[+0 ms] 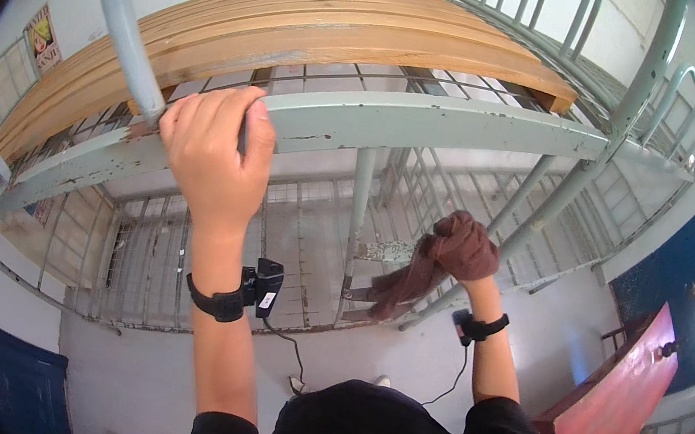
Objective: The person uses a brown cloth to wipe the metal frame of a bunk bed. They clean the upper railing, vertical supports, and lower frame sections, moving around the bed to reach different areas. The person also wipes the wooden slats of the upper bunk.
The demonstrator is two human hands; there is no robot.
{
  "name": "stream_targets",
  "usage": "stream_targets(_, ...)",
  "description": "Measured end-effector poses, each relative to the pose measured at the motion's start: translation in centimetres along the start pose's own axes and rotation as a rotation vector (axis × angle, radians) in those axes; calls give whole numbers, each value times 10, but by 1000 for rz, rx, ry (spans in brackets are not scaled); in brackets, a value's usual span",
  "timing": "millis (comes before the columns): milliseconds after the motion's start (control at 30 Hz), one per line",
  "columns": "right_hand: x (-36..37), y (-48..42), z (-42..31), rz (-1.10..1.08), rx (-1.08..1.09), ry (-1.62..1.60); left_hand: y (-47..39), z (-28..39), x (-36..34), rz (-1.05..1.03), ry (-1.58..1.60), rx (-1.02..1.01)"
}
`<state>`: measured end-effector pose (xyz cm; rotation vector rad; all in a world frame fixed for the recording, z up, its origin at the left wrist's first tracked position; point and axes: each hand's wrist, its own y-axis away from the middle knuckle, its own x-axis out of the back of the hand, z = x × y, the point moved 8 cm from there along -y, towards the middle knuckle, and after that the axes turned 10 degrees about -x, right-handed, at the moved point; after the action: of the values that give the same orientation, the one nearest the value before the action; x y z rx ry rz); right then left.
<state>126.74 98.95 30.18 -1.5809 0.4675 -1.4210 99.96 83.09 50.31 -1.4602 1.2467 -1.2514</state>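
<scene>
My left hand (219, 141) grips the painted metal side rail (439, 124) of an upper bunk, beside the foot of an upright guard tube (126, 23). A dark brown cloth (408, 284) is bunched in my right hand (465, 246), covering most of the fingers, and its loose end hangs down to the left. That hand is lower than the rail, near the bunk's ladder (357, 218) and a slanting tube. Wooden slats (344, 39) lie on the wire mesh of the upper bunk. Paint is chipped along the rail.
Below is a lower bunk frame (208, 324) with wire mesh. Another metal bed frame (659, 152) stands at the right. A red panel-like piece of furniture (620, 398) and a dark blue door (680, 241) are at the lower right. Cords hang from both wrist devices.
</scene>
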Motion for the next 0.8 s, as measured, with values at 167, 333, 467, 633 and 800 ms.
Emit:
stream_targets(167, -14, -11, -31, -513, -3, -391, 3, 1, -7, 109, -15, -44)
stream_targets(333, -2, -11, -99, -697, -62, -411, 5, 2, -10, 12, -47, -55)
stream_targets(467, -10, -5, -100, -700, -35, -594, 2, 5, -9, -40, -23, -59)
stream_targets(633, -3, 19, -21, -132, -15, -343, 3, 4, -10, -7, -18, -29)
stream_targets(800, 6, 46, 59, -219, -87, -393, 24, 31, -5, 177, -81, 102)
